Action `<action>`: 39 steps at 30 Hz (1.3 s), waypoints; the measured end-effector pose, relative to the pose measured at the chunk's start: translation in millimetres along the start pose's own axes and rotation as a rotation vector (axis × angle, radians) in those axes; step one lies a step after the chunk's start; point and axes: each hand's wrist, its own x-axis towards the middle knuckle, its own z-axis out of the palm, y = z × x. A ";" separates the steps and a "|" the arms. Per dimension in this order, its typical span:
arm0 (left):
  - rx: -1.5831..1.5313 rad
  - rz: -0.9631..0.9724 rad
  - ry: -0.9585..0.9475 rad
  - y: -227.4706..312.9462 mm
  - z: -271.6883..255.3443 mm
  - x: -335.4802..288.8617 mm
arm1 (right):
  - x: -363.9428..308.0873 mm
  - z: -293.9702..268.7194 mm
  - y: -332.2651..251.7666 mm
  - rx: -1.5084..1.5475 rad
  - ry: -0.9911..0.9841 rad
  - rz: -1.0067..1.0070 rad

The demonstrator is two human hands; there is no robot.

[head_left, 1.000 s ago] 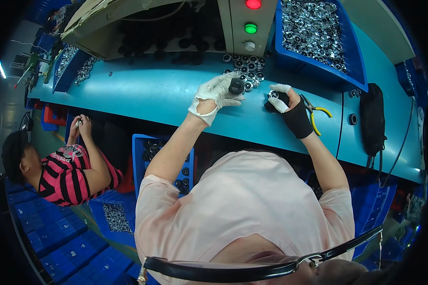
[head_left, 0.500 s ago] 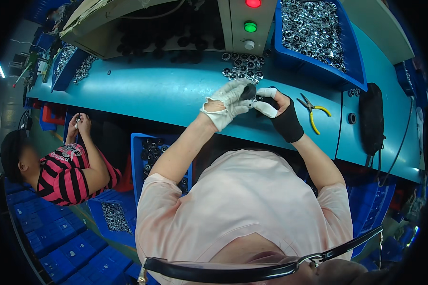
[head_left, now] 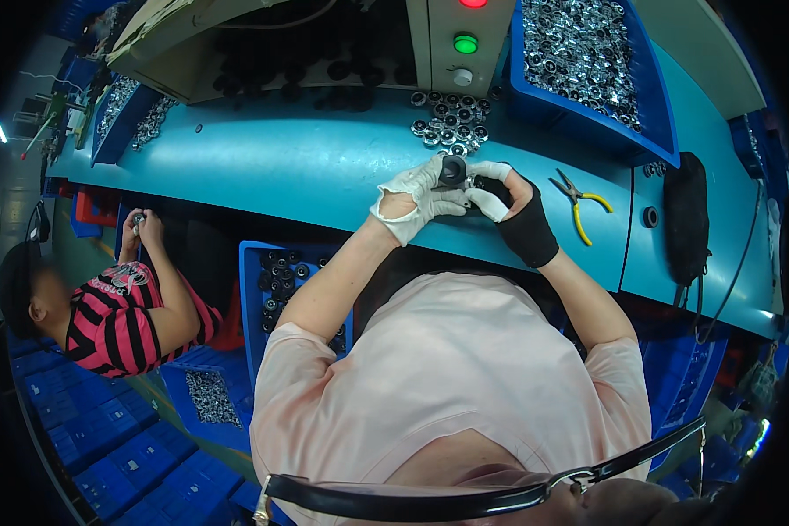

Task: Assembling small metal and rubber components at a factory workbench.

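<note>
Grip of left hand is clamped on black round piece above the counter. Right hand pinches small shiny part just right of it; yellow-handled pliers lie farther right.

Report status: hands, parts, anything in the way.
Left hand holding black round part. Right hand close beside it, pinching small shiny part. Pliers off to the right, not in the way.

Pliers on bench, right of hands; bin behind pliers.
</note>
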 end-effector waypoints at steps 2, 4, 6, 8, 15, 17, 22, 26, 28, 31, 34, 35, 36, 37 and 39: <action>-0.015 0.005 -0.018 0.8 -1.2 -0.6 | 0.0 0.2 -0.4 0.005 0.011 0.009; -0.029 0.009 -0.037 1.3 -1.0 -1.0 | 0.3 0.6 -1.3 0.010 0.024 0.018; -0.020 0.022 -0.036 2.0 0.0 -1.5 | 0.7 1.5 -2.2 0.007 0.043 0.017; -0.029 0.017 -0.031 1.9 -0.8 -1.5 | 0.8 1.7 -1.1 0.006 0.049 0.026; -0.065 -0.015 -0.043 2.6 -6.0 0.7 | 1.3 0.9 -3.4 0.021 0.058 0.059; -0.062 -0.015 -0.047 3.0 -5.3 1.6 | 1.5 0.9 -2.6 -0.012 0.062 0.034; -0.032 0.005 0.001 3.4 -1.0 0.5 | 0.6 0.5 1.7 -0.045 0.068 0.000; -0.022 0.023 -0.032 3.2 -2.7 0.4 | 1.6 2.7 -0.4 -0.129 0.091 -0.081; 0.004 0.038 -0.021 1.8 0.2 0.1 | 3.3 5.6 -1.4 -0.139 0.108 -0.102; 0.003 0.062 0.000 0.0 6.8 0.5 | 9.6 8.9 1.7 -0.277 0.130 -0.238; 0.049 0.075 -0.001 0.4 11.6 3.0 | 15.5 9.6 1.3 -0.414 0.169 -0.376; 0.089 0.055 0.018 0.6 13.0 4.5 | 16.6 9.3 1.7 -0.415 0.168 -0.379; 0.130 0.034 0.036 0.6 14.5 5.9 | 17.1 8.8 3.1 -0.455 0.163 -0.382; 0.133 0.036 0.027 0.4 16.3 6.2 | 17.1 8.4 3.2 -0.501 0.163 -0.387; 0.170 0.149 0.024 -4.1 18.8 4.9 | 13.6 10.1 3.3 -0.496 0.187 -0.383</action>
